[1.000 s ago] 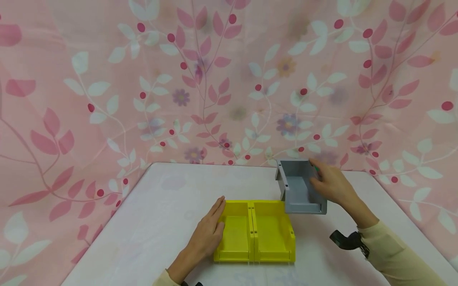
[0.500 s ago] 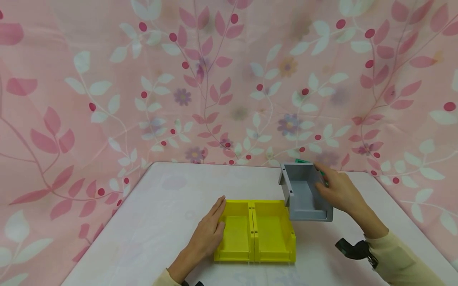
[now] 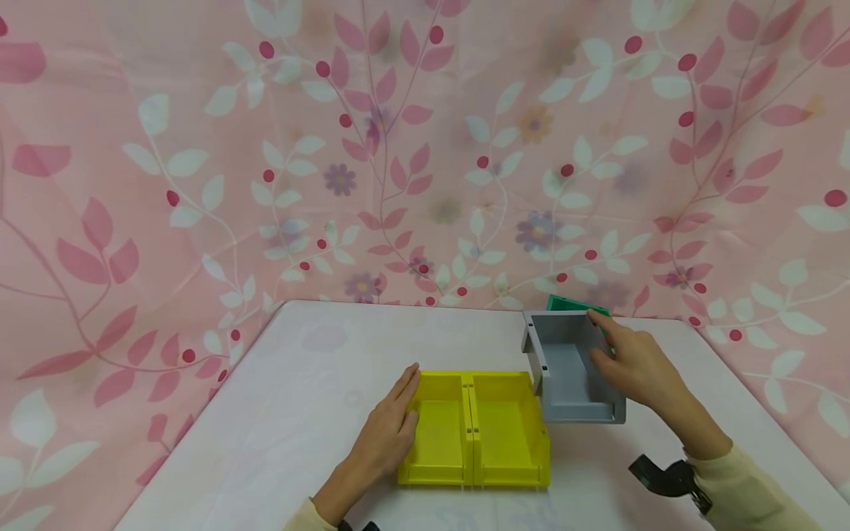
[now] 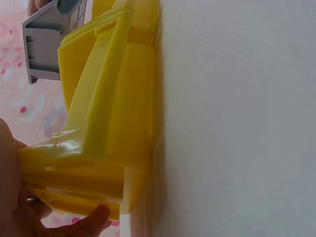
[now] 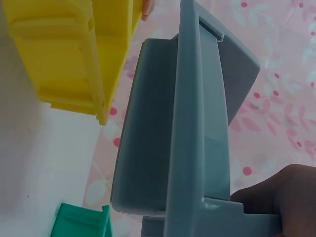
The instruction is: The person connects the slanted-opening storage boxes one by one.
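Observation:
Two yellow storage bins [image 3: 472, 442] stand side by side on the table, their side walls against each other. My left hand [image 3: 381, 435] holds the left bin's outer side wall, thumb at the rim. In the left wrist view a fingertip [image 4: 101, 213] lies on the yellow plastic. My right hand [image 3: 637, 369] grips a grey storage bin [image 3: 574, 369] by its right wall, thumb inside. The grey bin is raised, its left wall overlapping the right yellow bin's back corner in the head view. Its outer fingers are mostly hidden behind the wall.
A green bin [image 3: 564, 303] shows partly behind the grey one, and again in the right wrist view as a green corner [image 5: 81, 220]. The white table [image 3: 319, 369] ends at a pink floral cloth [image 3: 425, 147]. A black strap [image 3: 664, 476] sits at the right sleeve.
The right hand and grey bin have moved right and toward the person, uncovering more of the green bin. The left hand and yellow bins have stayed in place.

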A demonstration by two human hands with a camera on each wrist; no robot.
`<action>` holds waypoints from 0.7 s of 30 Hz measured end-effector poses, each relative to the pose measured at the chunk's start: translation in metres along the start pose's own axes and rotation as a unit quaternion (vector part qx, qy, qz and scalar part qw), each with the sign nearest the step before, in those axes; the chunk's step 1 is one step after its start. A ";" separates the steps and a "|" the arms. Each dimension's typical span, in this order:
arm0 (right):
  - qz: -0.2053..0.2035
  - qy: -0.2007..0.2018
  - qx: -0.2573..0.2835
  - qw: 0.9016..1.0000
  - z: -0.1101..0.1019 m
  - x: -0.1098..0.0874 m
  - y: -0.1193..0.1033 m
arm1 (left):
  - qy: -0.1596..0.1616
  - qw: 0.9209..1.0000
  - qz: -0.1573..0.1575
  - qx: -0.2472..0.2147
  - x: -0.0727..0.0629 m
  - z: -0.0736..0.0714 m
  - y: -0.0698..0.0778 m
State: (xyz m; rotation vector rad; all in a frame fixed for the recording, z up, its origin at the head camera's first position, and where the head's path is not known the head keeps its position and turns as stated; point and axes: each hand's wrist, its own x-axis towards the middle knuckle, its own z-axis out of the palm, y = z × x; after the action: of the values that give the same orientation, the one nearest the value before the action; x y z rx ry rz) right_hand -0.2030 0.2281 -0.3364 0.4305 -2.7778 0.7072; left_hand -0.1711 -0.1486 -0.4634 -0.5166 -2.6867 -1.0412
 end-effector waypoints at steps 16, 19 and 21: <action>0.019 -0.014 0.005 1.000 0.001 -0.010 0.006 | -0.006 1.000 -0.021 0.006 0.001 -0.002 0.000; 0.024 -0.018 0.006 1.000 0.002 -0.013 0.007 | -0.004 1.000 -0.018 0.007 0.001 -0.002 -0.001; 0.021 -0.017 0.006 1.000 0.002 -0.014 0.008 | 0.000 1.000 -0.014 0.007 0.001 -0.001 -0.002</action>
State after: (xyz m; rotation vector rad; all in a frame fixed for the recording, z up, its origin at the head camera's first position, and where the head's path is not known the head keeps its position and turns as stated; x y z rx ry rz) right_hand -0.1929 0.2366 -0.3459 0.3920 -2.8231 0.7332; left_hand -0.1725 -0.1505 -0.4631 -0.4780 -2.7056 -1.0290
